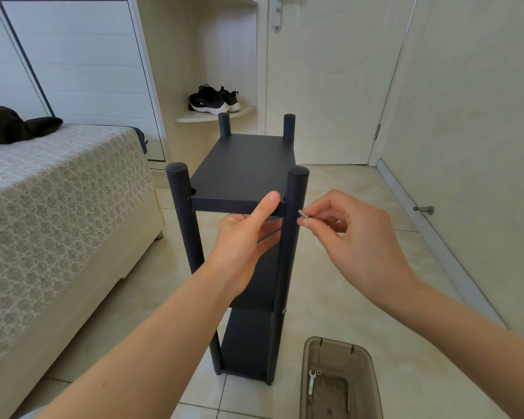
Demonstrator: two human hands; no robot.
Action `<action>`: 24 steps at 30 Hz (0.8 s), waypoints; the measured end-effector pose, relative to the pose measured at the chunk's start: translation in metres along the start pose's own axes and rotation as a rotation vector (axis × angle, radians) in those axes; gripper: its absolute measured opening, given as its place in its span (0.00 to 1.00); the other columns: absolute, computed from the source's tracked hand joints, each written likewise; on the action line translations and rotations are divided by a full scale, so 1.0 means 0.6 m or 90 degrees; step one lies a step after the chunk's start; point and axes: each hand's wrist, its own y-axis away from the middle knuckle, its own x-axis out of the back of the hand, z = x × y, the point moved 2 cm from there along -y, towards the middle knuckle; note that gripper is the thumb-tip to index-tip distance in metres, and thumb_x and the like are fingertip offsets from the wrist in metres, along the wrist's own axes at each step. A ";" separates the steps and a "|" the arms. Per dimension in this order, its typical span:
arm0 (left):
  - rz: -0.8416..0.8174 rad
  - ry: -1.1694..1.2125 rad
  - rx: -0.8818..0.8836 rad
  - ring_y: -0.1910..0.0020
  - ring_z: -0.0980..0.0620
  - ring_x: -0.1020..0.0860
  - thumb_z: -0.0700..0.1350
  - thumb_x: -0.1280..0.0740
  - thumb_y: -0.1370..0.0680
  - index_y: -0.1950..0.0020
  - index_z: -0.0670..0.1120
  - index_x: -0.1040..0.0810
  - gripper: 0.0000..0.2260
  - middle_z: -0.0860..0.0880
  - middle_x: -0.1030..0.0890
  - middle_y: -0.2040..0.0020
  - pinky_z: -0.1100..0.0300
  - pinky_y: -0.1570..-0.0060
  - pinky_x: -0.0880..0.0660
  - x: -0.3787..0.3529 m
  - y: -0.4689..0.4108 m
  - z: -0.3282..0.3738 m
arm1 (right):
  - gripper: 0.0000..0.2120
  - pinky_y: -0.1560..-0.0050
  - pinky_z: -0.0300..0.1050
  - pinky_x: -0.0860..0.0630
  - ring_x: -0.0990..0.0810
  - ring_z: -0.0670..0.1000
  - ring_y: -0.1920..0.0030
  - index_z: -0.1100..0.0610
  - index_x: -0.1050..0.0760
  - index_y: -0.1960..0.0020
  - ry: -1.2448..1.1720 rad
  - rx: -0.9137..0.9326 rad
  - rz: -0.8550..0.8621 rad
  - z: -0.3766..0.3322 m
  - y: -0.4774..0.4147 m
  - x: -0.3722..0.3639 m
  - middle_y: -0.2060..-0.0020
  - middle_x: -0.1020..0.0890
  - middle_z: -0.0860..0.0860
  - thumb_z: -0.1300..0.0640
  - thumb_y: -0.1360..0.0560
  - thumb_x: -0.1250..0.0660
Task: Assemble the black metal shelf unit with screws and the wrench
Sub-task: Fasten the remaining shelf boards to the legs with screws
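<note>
Black metal shelf unit (242,164) stands upright on the tiled floor (321,297) straight ahead of me, between the bed (58,182) on the left and a brownish clear plastic bin (306,367) at lower right. My left hand (248,237) grips the front edge of its top shelf, thumb lying on top and fingers underneath, close to the near right post (295,189). My right hand (354,234) pinches a small silver screw (303,213) between thumb and fingertips, just beside the outer side of that post at shelf height; I cannot tell whether its tip sits in a hole. A white wrench (312,381) lies inside the bin. Black shoes (214,99) sit on a corner ledge beyond the unit.
</note>
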 end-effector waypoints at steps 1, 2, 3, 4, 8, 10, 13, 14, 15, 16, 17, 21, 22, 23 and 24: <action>0.000 -0.001 0.000 0.46 0.48 0.16 0.55 0.30 0.29 0.48 0.43 0.18 0.18 0.44 0.14 0.47 0.52 0.39 0.23 0.001 -0.001 0.000 | 0.03 0.57 0.27 0.27 0.19 0.37 0.56 0.50 0.21 0.55 -0.023 -0.020 -0.004 0.000 -0.002 0.001 0.61 0.17 0.41 0.57 0.25 0.28; -0.002 0.000 0.001 0.46 0.48 0.16 0.55 0.30 0.28 0.49 0.43 0.18 0.17 0.44 0.14 0.48 0.52 0.39 0.23 0.001 0.000 -0.001 | 0.05 0.58 0.28 0.27 0.19 0.37 0.57 0.48 0.21 0.56 -0.043 -0.039 -0.011 0.000 -0.005 0.002 0.61 0.16 0.41 0.57 0.25 0.28; -0.003 0.002 0.002 0.46 0.48 0.16 0.54 0.31 0.26 0.49 0.43 0.18 0.15 0.44 0.14 0.48 0.52 0.39 0.23 0.002 0.000 -0.001 | 0.06 0.57 0.29 0.27 0.18 0.38 0.58 0.47 0.22 0.56 -0.061 -0.055 -0.019 0.000 -0.007 0.002 0.62 0.15 0.42 0.57 0.25 0.28; -0.006 0.004 0.003 0.46 0.48 0.16 0.53 0.31 0.24 0.49 0.43 0.18 0.14 0.44 0.14 0.48 0.52 0.39 0.23 0.002 0.000 -0.001 | 0.06 0.55 0.33 0.25 0.18 0.39 0.58 0.47 0.22 0.57 -0.078 -0.068 -0.025 0.000 -0.009 0.003 0.62 0.15 0.43 0.57 0.25 0.28; -0.006 0.003 0.002 0.46 0.48 0.16 0.51 0.32 0.22 0.50 0.43 0.18 0.12 0.44 0.14 0.47 0.53 0.40 0.23 0.002 0.000 0.000 | 0.07 0.54 0.31 0.24 0.18 0.38 0.58 0.46 0.23 0.57 -0.071 -0.069 -0.020 -0.003 -0.009 0.003 0.62 0.15 0.42 0.57 0.25 0.29; 0.000 0.003 0.005 0.47 0.49 0.15 0.51 0.32 0.22 0.50 0.43 0.18 0.12 0.44 0.14 0.48 0.54 0.42 0.22 0.001 -0.001 0.000 | 0.06 0.56 0.26 0.27 0.19 0.36 0.57 0.47 0.22 0.56 -0.041 -0.051 -0.005 -0.003 -0.007 0.003 0.62 0.16 0.40 0.57 0.25 0.28; 0.008 0.002 0.007 0.47 0.49 0.15 0.52 0.32 0.23 0.50 0.44 0.18 0.12 0.45 0.14 0.48 0.55 0.43 0.23 0.001 -0.002 -0.002 | 0.03 0.55 0.23 0.28 0.20 0.34 0.55 0.50 0.21 0.53 -0.011 -0.028 0.004 -0.003 -0.005 0.000 0.62 0.18 0.39 0.57 0.25 0.28; 0.011 0.002 0.007 0.46 0.49 0.16 0.52 0.32 0.23 0.51 0.44 0.18 0.11 0.44 0.14 0.48 0.54 0.42 0.23 0.001 -0.001 -0.002 | 0.03 0.55 0.23 0.28 0.20 0.34 0.55 0.51 0.20 0.53 -0.002 -0.021 0.003 -0.003 -0.006 -0.001 0.61 0.18 0.39 0.58 0.25 0.28; 0.013 0.002 0.008 0.46 0.49 0.16 0.51 0.32 0.22 0.52 0.44 0.18 0.10 0.44 0.14 0.48 0.54 0.41 0.23 0.002 -0.001 -0.001 | 0.03 0.55 0.23 0.28 0.20 0.35 0.55 0.51 0.20 0.53 -0.001 -0.021 0.002 -0.003 -0.007 -0.001 0.62 0.18 0.39 0.58 0.25 0.28; 0.012 0.002 0.007 0.46 0.48 0.16 0.51 0.32 0.22 0.53 0.45 0.18 0.10 0.44 0.14 0.48 0.53 0.41 0.23 0.002 -0.001 -0.001 | 0.03 0.56 0.24 0.28 0.20 0.35 0.56 0.51 0.20 0.54 -0.010 -0.029 -0.003 -0.003 -0.009 -0.001 0.62 0.18 0.40 0.58 0.25 0.28; 0.007 0.001 0.005 0.46 0.48 0.16 0.51 0.32 0.22 0.53 0.45 0.18 0.10 0.44 0.14 0.48 0.53 0.40 0.23 0.002 0.000 0.000 | 0.04 0.56 0.26 0.27 0.19 0.36 0.58 0.50 0.20 0.55 -0.029 -0.048 -0.012 -0.003 -0.012 0.001 0.64 0.17 0.41 0.58 0.26 0.27; -0.016 -0.001 0.000 0.45 0.49 0.16 0.51 0.34 0.21 0.51 0.45 0.18 0.11 0.44 0.14 0.48 0.55 0.43 0.23 0.003 0.004 0.002 | 0.03 0.52 0.37 0.21 0.16 0.43 0.61 0.51 0.20 0.56 -0.142 -0.138 -0.072 -0.002 -0.021 0.007 0.64 0.14 0.44 0.59 0.26 0.28; -0.017 -0.005 0.000 0.45 0.49 0.16 0.51 0.34 0.21 0.51 0.45 0.18 0.11 0.45 0.14 0.48 0.56 0.43 0.23 0.003 0.004 0.002 | 0.02 0.52 0.39 0.20 0.16 0.44 0.61 0.53 0.20 0.55 -0.159 -0.147 -0.079 -0.001 -0.021 0.007 0.64 0.14 0.45 0.59 0.26 0.28; -0.017 -0.010 0.001 0.45 0.49 0.16 0.51 0.34 0.21 0.51 0.44 0.18 0.11 0.45 0.14 0.48 0.56 0.43 0.23 0.003 0.004 0.002 | 0.02 0.51 0.40 0.20 0.16 0.45 0.60 0.53 0.20 0.55 -0.166 -0.149 -0.081 -0.001 -0.021 0.007 0.64 0.14 0.45 0.59 0.25 0.29; -0.016 -0.014 0.002 0.46 0.50 0.16 0.51 0.34 0.20 0.51 0.45 0.18 0.11 0.45 0.14 0.48 0.56 0.44 0.23 0.002 0.005 0.002 | 0.02 0.51 0.41 0.19 0.16 0.45 0.60 0.53 0.21 0.55 -0.163 -0.145 -0.078 0.000 -0.020 0.006 0.64 0.14 0.45 0.59 0.25 0.29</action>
